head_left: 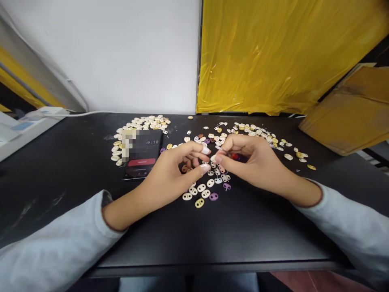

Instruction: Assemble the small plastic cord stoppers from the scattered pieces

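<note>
My left hand (pixel 174 170) and my right hand (pixel 247 162) meet fingertip to fingertip over the middle of a black table (pixel 194 235). Small oval two-hole beads (pixel 205 190), white, yellow and purple, lie scattered under and around them. My right hand pinches a small white bead (pixel 213 158) between thumb and forefinger, and a red bead (pixel 235 155) shows inside its curled fingers. My left hand's thumb and forefinger sit right beside that white bead, slightly apart; whether they touch it is unclear. Both arms wear pale grey sleeves.
A dark phone (pixel 142 156) with a lit screen lies left of my hands. A heap of cream beads (pixel 146 123) sits behind it, another spread (pixel 261 136) at back right. A cardboard piece (pixel 349 109) leans at right. White wall and yellow plastic sheet stand behind.
</note>
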Demonstrator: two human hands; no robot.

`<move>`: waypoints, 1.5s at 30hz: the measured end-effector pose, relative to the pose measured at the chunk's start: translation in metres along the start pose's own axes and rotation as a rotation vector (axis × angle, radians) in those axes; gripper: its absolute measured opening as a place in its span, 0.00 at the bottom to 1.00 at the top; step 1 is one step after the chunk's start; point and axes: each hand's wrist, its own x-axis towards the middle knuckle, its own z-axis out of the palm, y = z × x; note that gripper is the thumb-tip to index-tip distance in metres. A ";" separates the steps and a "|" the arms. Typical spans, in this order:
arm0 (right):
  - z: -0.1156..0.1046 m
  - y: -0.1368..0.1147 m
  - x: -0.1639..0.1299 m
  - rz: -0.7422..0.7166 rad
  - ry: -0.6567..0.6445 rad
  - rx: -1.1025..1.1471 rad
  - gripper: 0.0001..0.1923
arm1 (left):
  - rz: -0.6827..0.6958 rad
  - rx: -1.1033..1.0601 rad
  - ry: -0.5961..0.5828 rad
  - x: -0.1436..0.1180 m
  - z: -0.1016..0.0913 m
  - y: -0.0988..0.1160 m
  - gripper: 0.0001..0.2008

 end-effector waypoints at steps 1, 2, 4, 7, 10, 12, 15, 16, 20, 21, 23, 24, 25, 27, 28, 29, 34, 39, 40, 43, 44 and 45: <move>0.002 -0.002 -0.001 -0.005 -0.028 0.036 0.07 | -0.010 -0.056 -0.002 0.000 0.001 0.000 0.09; 0.003 -0.003 -0.002 -0.015 -0.045 0.061 0.06 | -0.017 -0.097 0.000 0.000 0.002 0.000 0.08; 0.006 -0.002 -0.003 -0.037 -0.052 0.084 0.05 | -0.044 -0.162 0.007 0.000 0.003 -0.001 0.08; 0.007 0.001 -0.004 -0.059 -0.023 0.051 0.04 | -0.109 -0.270 0.029 0.001 0.003 -0.001 0.11; 0.009 0.004 -0.005 -0.067 -0.021 0.035 0.05 | -0.143 -0.307 0.020 0.001 0.003 -0.002 0.11; 0.010 0.004 -0.005 -0.063 -0.010 0.038 0.05 | -0.137 -0.288 0.002 0.002 0.003 -0.002 0.08; 0.010 0.003 -0.007 -0.032 -0.001 0.014 0.02 | -0.137 -0.241 0.012 0.002 0.002 -0.003 0.04; 0.010 0.003 -0.007 -0.012 -0.022 0.009 0.02 | -0.141 -0.240 0.027 0.003 0.002 -0.003 0.03; 0.009 0.004 -0.008 0.052 -0.118 0.001 0.08 | -0.153 -0.337 0.074 0.003 0.000 -0.004 0.05; 0.009 0.004 -0.008 0.057 -0.118 0.001 0.08 | -0.168 -0.369 0.072 0.003 0.000 -0.004 0.07; 0.009 0.005 -0.008 0.063 -0.108 0.015 0.08 | -0.224 -0.423 0.062 0.003 0.000 -0.005 0.10; 0.009 0.006 -0.008 0.064 -0.105 0.025 0.08 | -0.252 -0.445 0.064 0.003 0.000 -0.005 0.12; 0.010 0.006 -0.008 0.064 -0.105 0.032 0.08 | -0.271 -0.463 0.071 0.002 -0.001 -0.005 0.12; 0.010 0.007 -0.007 0.055 -0.110 0.034 0.08 | -0.282 -0.488 0.095 0.002 -0.002 -0.006 0.12; 0.010 0.007 -0.007 0.049 -0.113 0.030 0.08 | -0.277 -0.500 0.105 0.002 -0.002 -0.006 0.12; 0.010 0.008 -0.007 0.043 -0.115 0.025 0.07 | -0.271 -0.512 0.113 0.002 -0.003 -0.007 0.11; 0.010 0.006 -0.007 0.035 -0.105 0.028 0.07 | -0.269 -0.499 0.187 0.003 -0.003 -0.008 0.07; 0.011 0.005 -0.008 0.078 -0.139 0.037 0.09 | -0.291 -0.483 0.193 0.004 -0.003 -0.006 0.12; 0.011 0.005 -0.009 0.083 -0.145 0.033 0.09 | -0.289 -0.479 0.176 0.004 -0.002 -0.005 0.11; 0.011 0.006 -0.010 0.082 -0.152 0.008 0.09 | -0.292 -0.492 0.128 0.003 -0.001 -0.004 0.09; 0.011 0.007 -0.010 0.074 -0.152 -0.008 0.08 | -0.293 -0.503 0.116 0.004 0.000 -0.004 0.09; 0.011 0.007 -0.011 0.062 -0.151 -0.028 0.08 | -0.293 -0.511 0.103 0.004 0.000 -0.004 0.09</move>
